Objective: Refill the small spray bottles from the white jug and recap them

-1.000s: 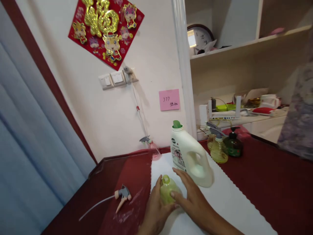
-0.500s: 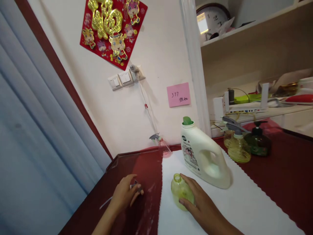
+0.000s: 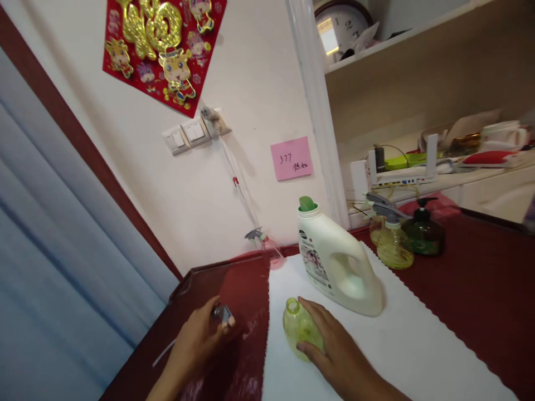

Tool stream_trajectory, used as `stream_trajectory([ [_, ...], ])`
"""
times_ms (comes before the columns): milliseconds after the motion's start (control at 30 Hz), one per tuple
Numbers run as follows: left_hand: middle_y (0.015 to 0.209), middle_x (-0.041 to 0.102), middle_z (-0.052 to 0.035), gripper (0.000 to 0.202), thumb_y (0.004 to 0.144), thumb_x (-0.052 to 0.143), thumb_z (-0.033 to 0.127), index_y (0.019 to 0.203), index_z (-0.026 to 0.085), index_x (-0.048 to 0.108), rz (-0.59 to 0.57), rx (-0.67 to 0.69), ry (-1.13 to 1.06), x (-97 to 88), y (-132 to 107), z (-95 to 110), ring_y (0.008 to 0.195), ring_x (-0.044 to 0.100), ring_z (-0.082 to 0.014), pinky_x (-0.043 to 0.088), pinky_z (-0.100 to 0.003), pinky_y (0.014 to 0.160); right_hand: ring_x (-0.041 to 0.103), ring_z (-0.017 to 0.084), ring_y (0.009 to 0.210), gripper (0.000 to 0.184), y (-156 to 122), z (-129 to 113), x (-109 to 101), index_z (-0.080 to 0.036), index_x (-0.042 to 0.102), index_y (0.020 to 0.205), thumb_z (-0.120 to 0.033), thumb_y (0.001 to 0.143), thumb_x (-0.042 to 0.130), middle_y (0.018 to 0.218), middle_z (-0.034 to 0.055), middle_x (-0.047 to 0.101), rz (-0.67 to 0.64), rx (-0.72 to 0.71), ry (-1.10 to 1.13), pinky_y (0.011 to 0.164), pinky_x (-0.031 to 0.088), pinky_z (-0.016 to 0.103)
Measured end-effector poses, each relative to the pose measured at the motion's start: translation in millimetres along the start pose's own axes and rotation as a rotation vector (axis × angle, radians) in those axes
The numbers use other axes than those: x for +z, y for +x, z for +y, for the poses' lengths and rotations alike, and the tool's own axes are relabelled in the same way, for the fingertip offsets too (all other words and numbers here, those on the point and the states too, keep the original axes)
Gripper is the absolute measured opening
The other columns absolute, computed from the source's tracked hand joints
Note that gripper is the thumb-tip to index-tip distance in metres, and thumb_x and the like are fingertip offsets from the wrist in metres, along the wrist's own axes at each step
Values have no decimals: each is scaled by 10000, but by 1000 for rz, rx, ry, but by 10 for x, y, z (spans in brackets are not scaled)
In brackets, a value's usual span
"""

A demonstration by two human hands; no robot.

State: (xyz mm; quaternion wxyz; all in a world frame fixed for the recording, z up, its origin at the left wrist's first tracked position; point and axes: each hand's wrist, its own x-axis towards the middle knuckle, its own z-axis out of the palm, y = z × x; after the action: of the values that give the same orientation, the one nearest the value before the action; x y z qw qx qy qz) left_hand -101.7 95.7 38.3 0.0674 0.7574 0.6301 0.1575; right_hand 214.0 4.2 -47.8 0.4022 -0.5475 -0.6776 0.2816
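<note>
My right hand (image 3: 334, 348) wraps round a small green bottle (image 3: 296, 327) with an uncapped neck, standing on a white mat (image 3: 397, 345). My left hand (image 3: 196, 340) is closed on a spray head (image 3: 223, 313) over the dark red table; its thin dip tube (image 3: 164, 352) trails left below the hand. A large white detergent jug (image 3: 334, 262) with a green cap stands just behind the green bottle.
A yellow spray bottle (image 3: 390, 242) and a dark green pump bottle (image 3: 423, 233) stand at the back right. A pink spray bottle (image 3: 270, 253) sits by the wall. Beyond are a white post (image 3: 317, 111), shelves with clutter, and a blue curtain (image 3: 50, 267) at left.
My left hand left the green bottle, reached left to the spray head lying on the table and has closed on it. My right hand stays on the bottle.
</note>
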Motion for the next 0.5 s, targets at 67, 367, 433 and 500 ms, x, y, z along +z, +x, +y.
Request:
stream_trajectory([
  [67,1365,658,-161,726,806,739,545,1417,209,537,129,1,-366,-191,-42,275,1257,610,-376,488,-487,1042,402,292,1478,725,1,-1,1,-145,381,1568,-370,894,522,1604,142,441,5,-5,3,1245,298,493],
  [367,1361,692,-48,478,743,857,522,1115,292,666,274,126,-1594,-566,-358,1720,1350,569,-388,589,-515,1004,423,294,1460,722,-6,-63,-36,-176,385,1573,-350,892,550,1604,118,449,5,18,-1,1232,315,488],
  [433,1334,708,-31,449,718,886,492,1055,297,662,268,132,-1621,-519,-328,1824,1349,572,-382,597,-501,990,421,294,1461,723,-3,-90,-56,-167,392,1569,-330,885,560,1604,119,450,2,17,-6,1232,314,486],
  [500,1303,722,-24,416,732,883,474,1038,298,665,263,156,-1627,-473,-284,1865,1338,588,-361,580,-483,1021,417,292,1464,719,-1,-113,-75,-153,395,1567,-320,887,562,1604,120,450,-7,16,-10,1231,317,481],
])
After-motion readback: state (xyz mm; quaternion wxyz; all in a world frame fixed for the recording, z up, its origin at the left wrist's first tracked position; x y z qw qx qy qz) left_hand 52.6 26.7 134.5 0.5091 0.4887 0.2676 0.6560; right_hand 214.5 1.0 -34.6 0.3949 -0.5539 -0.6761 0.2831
